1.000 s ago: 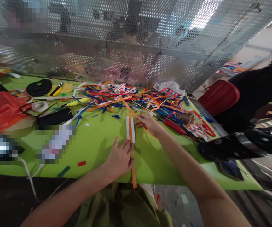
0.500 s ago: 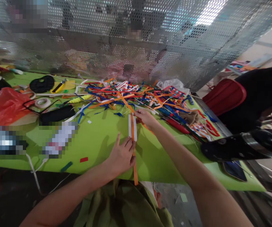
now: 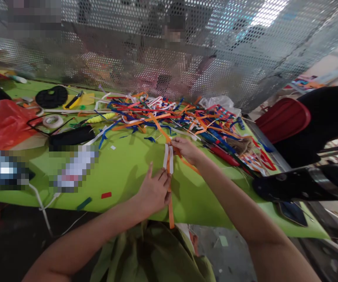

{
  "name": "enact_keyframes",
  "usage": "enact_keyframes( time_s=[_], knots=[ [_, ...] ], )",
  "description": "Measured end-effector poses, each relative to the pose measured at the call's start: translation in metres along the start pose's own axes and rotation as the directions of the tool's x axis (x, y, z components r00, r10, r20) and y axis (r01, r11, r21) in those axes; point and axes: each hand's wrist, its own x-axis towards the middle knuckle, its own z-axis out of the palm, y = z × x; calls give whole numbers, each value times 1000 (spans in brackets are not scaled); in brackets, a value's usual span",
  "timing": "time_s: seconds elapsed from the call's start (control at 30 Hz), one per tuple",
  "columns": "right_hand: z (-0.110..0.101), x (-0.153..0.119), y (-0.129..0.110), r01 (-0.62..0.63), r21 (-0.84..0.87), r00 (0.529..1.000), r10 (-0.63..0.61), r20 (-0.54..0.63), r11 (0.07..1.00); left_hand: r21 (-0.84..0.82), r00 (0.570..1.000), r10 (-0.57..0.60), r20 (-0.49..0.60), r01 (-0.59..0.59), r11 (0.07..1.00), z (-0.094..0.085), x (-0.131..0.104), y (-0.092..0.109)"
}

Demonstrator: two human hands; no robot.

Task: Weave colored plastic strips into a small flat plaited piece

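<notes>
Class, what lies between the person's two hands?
Between left hand and right hand lies an orange strip edged with white bands, in the head view.

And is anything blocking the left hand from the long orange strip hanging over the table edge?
Nothing visible is. The left hand has its fingers right on the long orange strip. The heap of colourful strips lies farther back on the green table, not between them.
</notes>
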Motion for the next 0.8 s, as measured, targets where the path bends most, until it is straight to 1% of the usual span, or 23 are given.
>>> enact_keyframes(
  time_s=[0.1,0.3,0.37,0.43,0.53,0.6,0.7,0.8],
  knots=[
    [1,-3,2,-3,100,1000,4,-11,995,13,1000,6,0,-6,1000,-1,0,0],
    [-5,-10,5,92,223,995,-79,-68,970,25,1000,14,-19,-14,1000,1,0,0],
    [-6,-13,5,78,236,997,-70,-46,969,23,999,13,-34,-12,1000,2,0,0],
    [-6,-16,3,21,230,1000,-22,3,973,19,999,13,-42,-13,1000,2,0,0],
    [-3,-18,2,-84,176,995,74,61,981,19,999,13,-42,-12,1000,3,0,0],
    [0,-18,3,-126,118,989,116,86,985,25,999,11,-40,-10,1000,2,-1,0],
    [2,-16,4,-154,9,978,151,144,988,31,1000,9,-30,-8,999,1,-1,0],
    [1,-15,2,-125,-162,966,158,207,979,29,1000,13,-18,-13,1000,1,-1,0]
  ],
)
